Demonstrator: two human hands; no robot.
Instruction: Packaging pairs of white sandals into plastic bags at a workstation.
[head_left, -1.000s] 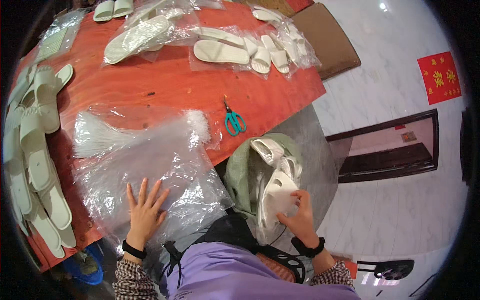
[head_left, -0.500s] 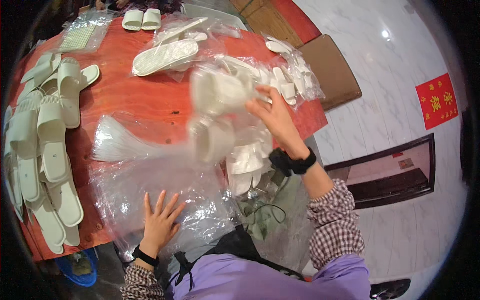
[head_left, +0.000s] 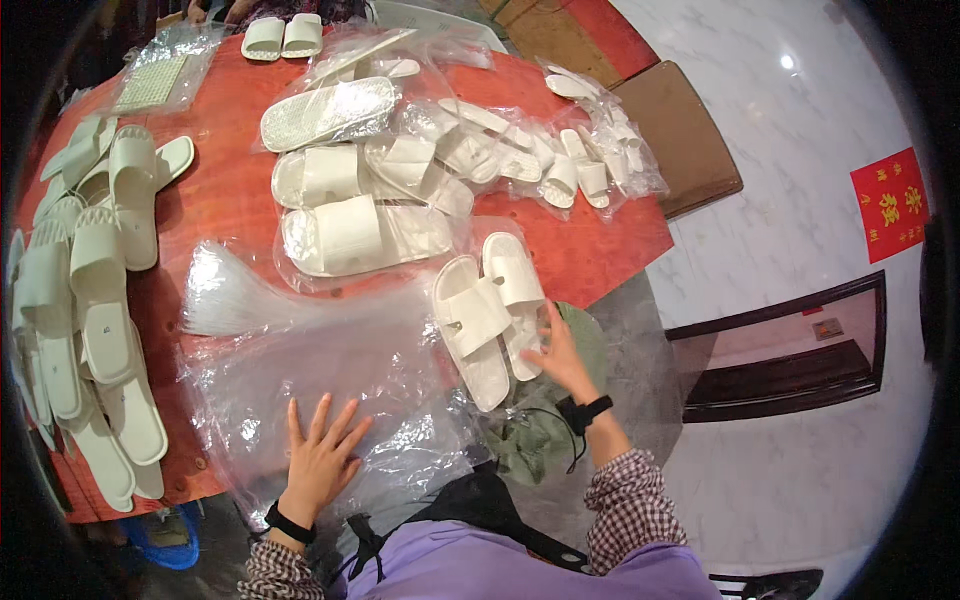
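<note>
Crinkly clear bags (head_left: pixel 330 380) lay flat on the red table (head_left: pixel 230 200) under the splayed, empty left hand (head_left: pixel 322 462), while the right hand (head_left: pixel 560 358) pressed open fingers on moulded white slippers (head_left: pixel 487 312) at the near edge, gripping nothing.

Showing off-white: the pair of slippers (head_left: pixel 490 315) under the right grip (head_left: pixel 558 350), the bagged slippers (head_left: pixel 350 235) behind, and the row of loose slippers (head_left: pixel 95 290) along the left edge. Glaring orange-red: the tabletop (head_left: pixel 225 200). Lying clear and glossy: the plastic bags (head_left: pixel 330 370) beneath the left grip (head_left: pixel 320 455). Wearing brown-and-white check: both sleeves (head_left: pixel 630 505). Draping lilac: the apron (head_left: pixel 480 570). Circling both wrists in black: the bands (head_left: pixel 590 408). Gleaming white-grey marble: the floor (head_left: pixel 790 160).
</note>
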